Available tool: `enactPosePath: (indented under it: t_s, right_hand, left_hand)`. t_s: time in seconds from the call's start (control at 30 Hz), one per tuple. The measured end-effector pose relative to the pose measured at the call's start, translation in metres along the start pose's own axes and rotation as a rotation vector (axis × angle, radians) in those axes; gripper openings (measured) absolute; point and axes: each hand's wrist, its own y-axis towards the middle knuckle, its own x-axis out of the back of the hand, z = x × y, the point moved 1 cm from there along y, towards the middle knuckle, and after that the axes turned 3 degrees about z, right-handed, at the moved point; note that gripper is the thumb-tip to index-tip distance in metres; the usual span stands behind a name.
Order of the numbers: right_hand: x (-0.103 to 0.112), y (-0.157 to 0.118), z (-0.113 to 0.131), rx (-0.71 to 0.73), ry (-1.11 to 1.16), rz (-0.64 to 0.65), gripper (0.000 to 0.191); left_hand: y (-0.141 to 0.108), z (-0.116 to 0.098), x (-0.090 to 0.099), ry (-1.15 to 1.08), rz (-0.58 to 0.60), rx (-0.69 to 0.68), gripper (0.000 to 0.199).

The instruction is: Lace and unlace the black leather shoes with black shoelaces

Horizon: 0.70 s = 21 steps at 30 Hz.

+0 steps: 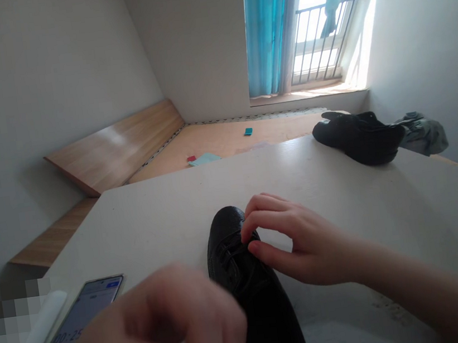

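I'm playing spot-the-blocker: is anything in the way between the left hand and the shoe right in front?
Nothing I can see blocks the left hand from the near shoe. Only the right hand is close, by the laces; the phone lies off to the left.

R hand (296,235) at 1 blk shoe (255,292)

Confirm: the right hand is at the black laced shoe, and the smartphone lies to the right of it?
No, the head view shows the smartphone left of the black laced shoe; the right hand is at that shoe, as stated.
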Motion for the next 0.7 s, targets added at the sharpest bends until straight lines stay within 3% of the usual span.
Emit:
enactPosePath:
  t_s: [0.1,0.17,0.27,0.43,0.6,0.7]
  right_hand:
    - [0.002,0.000,0.002,0.053,0.082,0.036,0.009]
    - [0.002,-0.001,0.007,0.078,0.118,0.105,0.012]
    - [0.002,-0.002,0.014,0.063,0.171,0.177,0.019]
    - [0.003,-0.001,0.014,-0.005,0.492,0.193,0.018]
    - [0.014,0.000,0.004,-0.015,1.142,0.167,0.018]
    - [0.022,0.002,0.001,0.044,1.366,0.205,0.025]
  left_hand:
    - [0.010,-0.006,-0.009,0.033,-0.304,0.208,0.032]
    - [0.017,-0.005,-0.012,0.274,-0.432,0.316,0.021]
    - [0.023,-0.002,-0.016,0.549,-0.374,0.427,0.015]
    - [0.024,-0.002,-0.021,0.742,-0.293,0.463,0.008]
    - [0.023,-0.004,-0.021,0.607,-0.200,0.426,0.008]
    - [0.023,-0.005,-0.021,0.481,-0.156,0.406,0.008]
